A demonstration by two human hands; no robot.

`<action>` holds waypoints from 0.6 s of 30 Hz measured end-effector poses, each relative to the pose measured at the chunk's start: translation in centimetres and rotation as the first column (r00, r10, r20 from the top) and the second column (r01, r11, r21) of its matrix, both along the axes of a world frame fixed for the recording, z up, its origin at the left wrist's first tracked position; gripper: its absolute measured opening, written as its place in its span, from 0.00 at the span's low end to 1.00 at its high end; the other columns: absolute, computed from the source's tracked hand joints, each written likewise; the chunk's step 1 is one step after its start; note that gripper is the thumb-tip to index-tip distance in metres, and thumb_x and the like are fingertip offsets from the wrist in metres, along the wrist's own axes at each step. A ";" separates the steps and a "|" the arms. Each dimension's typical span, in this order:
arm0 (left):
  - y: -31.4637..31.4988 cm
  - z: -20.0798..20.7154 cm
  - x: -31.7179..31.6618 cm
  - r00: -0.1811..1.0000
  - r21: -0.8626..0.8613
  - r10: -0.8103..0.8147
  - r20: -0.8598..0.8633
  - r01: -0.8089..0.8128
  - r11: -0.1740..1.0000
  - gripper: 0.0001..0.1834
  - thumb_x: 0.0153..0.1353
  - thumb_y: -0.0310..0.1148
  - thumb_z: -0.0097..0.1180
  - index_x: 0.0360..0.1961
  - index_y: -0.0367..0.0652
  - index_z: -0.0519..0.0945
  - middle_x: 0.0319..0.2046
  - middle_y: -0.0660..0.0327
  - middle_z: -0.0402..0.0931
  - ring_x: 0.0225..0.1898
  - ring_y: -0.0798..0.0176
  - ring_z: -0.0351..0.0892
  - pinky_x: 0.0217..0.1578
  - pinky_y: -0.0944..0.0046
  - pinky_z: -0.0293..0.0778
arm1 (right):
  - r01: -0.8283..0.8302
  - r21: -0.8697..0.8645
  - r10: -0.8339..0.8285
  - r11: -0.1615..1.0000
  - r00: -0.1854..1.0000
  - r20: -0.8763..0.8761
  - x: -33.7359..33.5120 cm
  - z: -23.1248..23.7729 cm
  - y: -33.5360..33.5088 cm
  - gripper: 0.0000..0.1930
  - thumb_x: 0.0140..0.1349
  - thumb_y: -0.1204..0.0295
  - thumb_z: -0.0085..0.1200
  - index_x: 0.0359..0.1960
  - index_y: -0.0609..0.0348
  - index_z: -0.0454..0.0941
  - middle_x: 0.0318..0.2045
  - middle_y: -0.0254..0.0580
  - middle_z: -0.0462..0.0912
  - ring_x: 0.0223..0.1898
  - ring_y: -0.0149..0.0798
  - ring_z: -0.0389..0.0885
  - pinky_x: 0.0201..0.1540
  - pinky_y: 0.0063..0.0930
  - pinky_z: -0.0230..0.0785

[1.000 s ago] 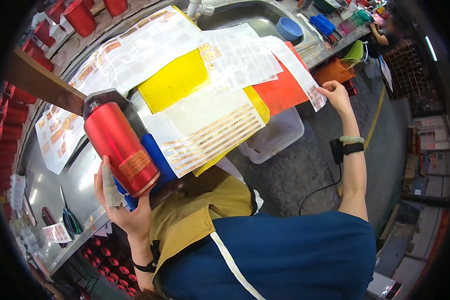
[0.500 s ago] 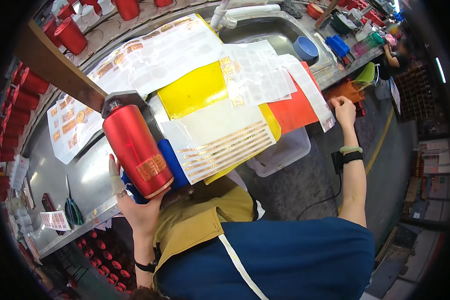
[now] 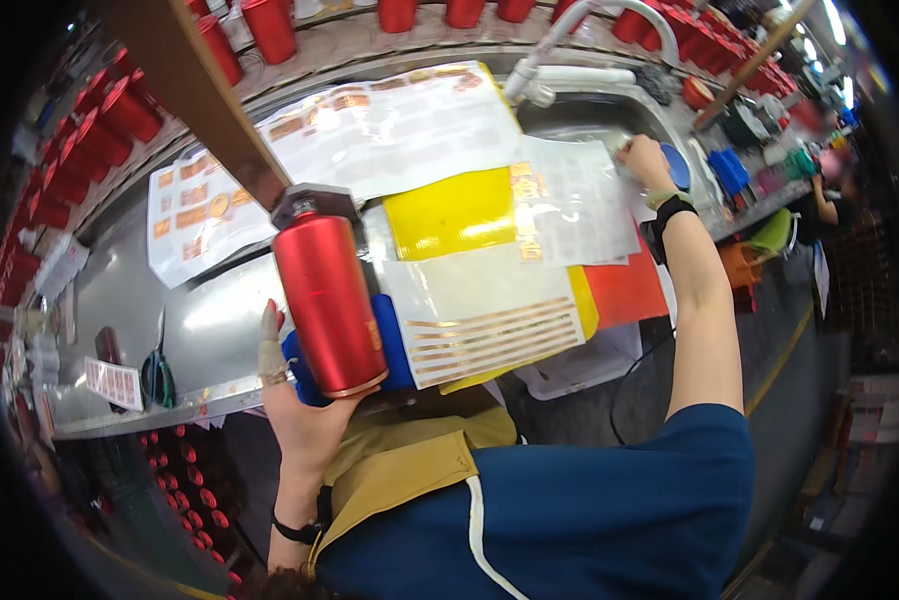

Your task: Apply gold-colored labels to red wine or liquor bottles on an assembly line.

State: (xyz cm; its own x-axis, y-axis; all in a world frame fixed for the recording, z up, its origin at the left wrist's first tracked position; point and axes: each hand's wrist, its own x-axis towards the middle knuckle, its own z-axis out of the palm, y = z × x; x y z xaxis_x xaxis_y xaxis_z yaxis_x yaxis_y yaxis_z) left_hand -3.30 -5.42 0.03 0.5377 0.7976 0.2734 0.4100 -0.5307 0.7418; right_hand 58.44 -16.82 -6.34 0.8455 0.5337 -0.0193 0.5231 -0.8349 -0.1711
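Note:
A shiny red metal bottle point(image 3: 330, 310) leans with its neck against a dark holder point(image 3: 312, 204) on a wooden post. My left hand point(image 3: 305, 425) cups its lower end, one wrapped finger reaching up along the left side. Blue padding point(image 3: 398, 345) shows on both sides of the bottle's base. A gold printed patch is partly visible on its right edge. My right hand point(image 3: 644, 160) is at the sink's near side, fingers curled together, beside a blue bowl point(image 3: 676, 166). Whatever those fingers may hold is hidden. Below that hand lie translucent sticker sheets point(image 3: 575, 195).
A sheet with gold stripes point(image 3: 490, 275) lies over yellow point(image 3: 450, 215) and red point(image 3: 625, 288) sheets. Beyond are a large sticker sheet point(image 3: 390, 130), a metal sink point(image 3: 580, 112) and a white faucet point(image 3: 540, 70). Scissors point(image 3: 158, 372) lie at left. Red bottles point(image 3: 130, 110) line the back.
My right hand has moved from beyond the sheets' right edge, up and left to the sink by the bowl. The bottle has turned, moving its gold patch rightward. The view has shifted.

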 end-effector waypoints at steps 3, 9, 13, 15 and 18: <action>0.1 -0.2 0.5 0.999 -0.049 0.004 0.032 -0.002 0.999 0.64 0.39 0.40 0.87 0.74 0.32 0.60 0.68 0.43 0.69 0.68 0.48 0.72 0.68 0.53 0.66 | 0.078 -0.355 -0.050 0.932 0.995 0.088 3.2 -5.3 -0.3 0.17 0.64 0.65 0.60 0.52 0.55 0.87 0.53 0.54 0.86 0.56 0.57 0.85 0.57 0.49 0.78; 0.8 -0.8 0.6 0.998 -0.157 -0.019 0.060 0.029 0.987 0.63 0.41 0.40 0.86 0.74 0.31 0.61 0.60 0.45 0.76 0.60 0.52 0.79 0.61 0.55 0.75 | -0.012 -0.140 0.047 0.990 0.967 0.250 -1.2 0.6 0.9 0.11 0.66 0.67 0.57 0.44 0.56 0.87 0.45 0.52 0.88 0.49 0.56 0.87 0.49 0.46 0.79; 1.5 -1.2 0.4 0.996 -0.151 -0.054 0.068 0.064 0.986 0.60 0.40 0.43 0.86 0.73 0.33 0.65 0.60 0.46 0.77 0.58 0.50 0.80 0.59 0.54 0.75 | -0.392 0.122 0.335 0.912 0.882 0.333 -7.7 6.4 2.3 0.09 0.66 0.68 0.61 0.42 0.58 0.86 0.40 0.48 0.87 0.38 0.47 0.87 0.43 0.40 0.77; 1.8 -1.1 0.5 0.990 -0.170 -0.093 0.107 0.110 0.979 0.59 0.42 0.43 0.85 0.73 0.34 0.65 0.60 0.48 0.78 0.59 0.48 0.78 0.60 0.53 0.75 | -0.488 0.243 0.414 0.838 0.860 0.298 -13.3 8.9 3.2 0.07 0.65 0.72 0.60 0.42 0.60 0.85 0.37 0.47 0.86 0.36 0.45 0.86 0.41 0.37 0.76; 2.2 -1.6 0.0 0.983 -0.186 -0.132 0.131 0.155 0.970 0.58 0.42 0.42 0.84 0.73 0.35 0.66 0.60 0.48 0.78 0.62 0.47 0.76 0.61 0.52 0.73 | -0.595 0.515 0.570 0.618 0.789 0.228 -22.4 11.5 4.6 0.06 0.64 0.80 0.60 0.41 0.63 0.84 0.34 0.45 0.85 0.32 0.41 0.82 0.36 0.30 0.73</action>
State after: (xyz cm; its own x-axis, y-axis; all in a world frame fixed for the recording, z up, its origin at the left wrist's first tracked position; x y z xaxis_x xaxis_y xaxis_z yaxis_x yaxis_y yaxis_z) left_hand -3.34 -3.23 -1.60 0.6240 0.7585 0.1879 0.2448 -0.4181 0.8748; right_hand 36.03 -12.19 5.18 0.3470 0.8221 0.4514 0.8833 -0.1248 -0.4518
